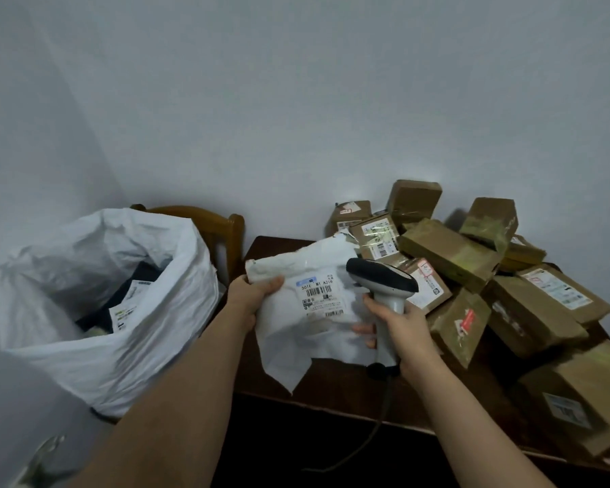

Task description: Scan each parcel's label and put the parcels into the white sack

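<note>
White plastic of the mailer (310, 311) is pinched at its upper corner by the left hand (252, 294), label turned up for reading. Beside it, the scanner (384, 294) is clasped by the right hand (402, 329). Left of the mailer, the white sack (96, 304) gapes; right, boxes (472, 276) crowd the bench (331, 392).

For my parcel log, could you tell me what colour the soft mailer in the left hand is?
White, with a printed label; the mailer shows best in the head view.

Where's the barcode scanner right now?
In the head view, the scanner is right of centre, held upright by the right hand over the table's front edge, its head against the white mailer, brown parcels piled behind.
</note>
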